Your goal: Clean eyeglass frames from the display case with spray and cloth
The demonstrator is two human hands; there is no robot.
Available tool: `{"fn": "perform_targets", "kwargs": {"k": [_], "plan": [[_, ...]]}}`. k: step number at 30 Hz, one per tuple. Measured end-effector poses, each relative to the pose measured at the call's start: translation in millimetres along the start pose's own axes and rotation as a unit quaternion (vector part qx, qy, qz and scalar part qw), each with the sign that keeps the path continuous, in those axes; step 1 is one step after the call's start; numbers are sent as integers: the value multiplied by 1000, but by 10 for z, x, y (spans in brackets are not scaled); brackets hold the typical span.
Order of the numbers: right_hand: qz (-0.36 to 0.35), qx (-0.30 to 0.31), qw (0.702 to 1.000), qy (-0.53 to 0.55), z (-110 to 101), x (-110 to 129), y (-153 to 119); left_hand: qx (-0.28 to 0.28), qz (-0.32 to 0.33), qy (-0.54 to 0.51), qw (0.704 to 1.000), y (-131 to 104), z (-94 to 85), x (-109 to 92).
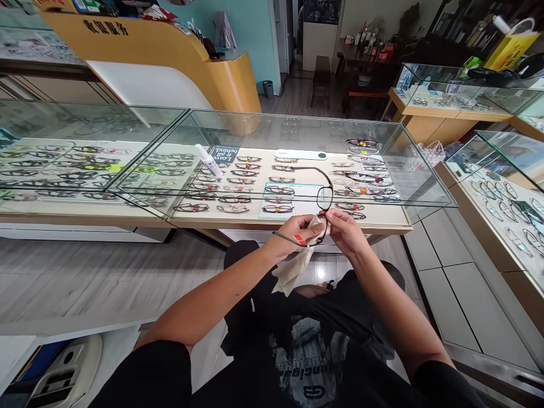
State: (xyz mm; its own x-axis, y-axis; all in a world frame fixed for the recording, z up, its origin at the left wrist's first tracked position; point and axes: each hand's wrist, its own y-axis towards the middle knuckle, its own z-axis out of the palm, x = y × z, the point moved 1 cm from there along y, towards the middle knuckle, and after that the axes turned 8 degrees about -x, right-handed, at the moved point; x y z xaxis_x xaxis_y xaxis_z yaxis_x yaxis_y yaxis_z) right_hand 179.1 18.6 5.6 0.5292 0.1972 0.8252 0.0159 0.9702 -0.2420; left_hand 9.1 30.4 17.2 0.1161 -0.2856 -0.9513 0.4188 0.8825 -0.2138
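Dark-framed eyeglasses (325,198) are held up over the near edge of the display case, one lens upward and the temples spread to the left. My left hand (293,233) is closed around the lower lens through a beige cleaning cloth (293,271), whose loose end hangs below. A red tag shows by the lower temple, against my left hand. With closed fingers, my right hand (343,231) pinches the frame near the bridge. The lower lens is mostly hidden by fingers and cloth.
A glass display case (297,116) with rows of eyeglasses spans the front. A white spray bottle (208,160) stands on its glass top. More cases (480,226) flank the right. A yellow counter (229,85) stands behind, and a white stool-like object (70,368) sits lower left.
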Motion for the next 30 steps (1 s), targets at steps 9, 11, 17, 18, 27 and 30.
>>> {"fn": "perform_targets", "kwargs": {"k": [9, 11, 17, 18, 27, 30], "plan": [[1, 9, 1000, 9, 91, -25, -74, -49, 36, 92, 994, -9, 14, 1], [0, 17, 1000, 6, 108, -28, -106, -62, 64, 138, 986, -26, 33, -23], [-3, 12, 1000, 19, 78, -42, -134, -60, 48, 84, 994, -41, 80, -19], [0, 6, 1000, 24, 70, -53, -131, -48, 30, 51, 997, -40, 85, -14], [7, -18, 999, 36, 84, -145, -128, -67, 3, -33, 997, 41, 143, 115], [0, -12, 999, 30, 70, -150, -123, -98, 32, -37, 994, 64, 155, 191]]}}
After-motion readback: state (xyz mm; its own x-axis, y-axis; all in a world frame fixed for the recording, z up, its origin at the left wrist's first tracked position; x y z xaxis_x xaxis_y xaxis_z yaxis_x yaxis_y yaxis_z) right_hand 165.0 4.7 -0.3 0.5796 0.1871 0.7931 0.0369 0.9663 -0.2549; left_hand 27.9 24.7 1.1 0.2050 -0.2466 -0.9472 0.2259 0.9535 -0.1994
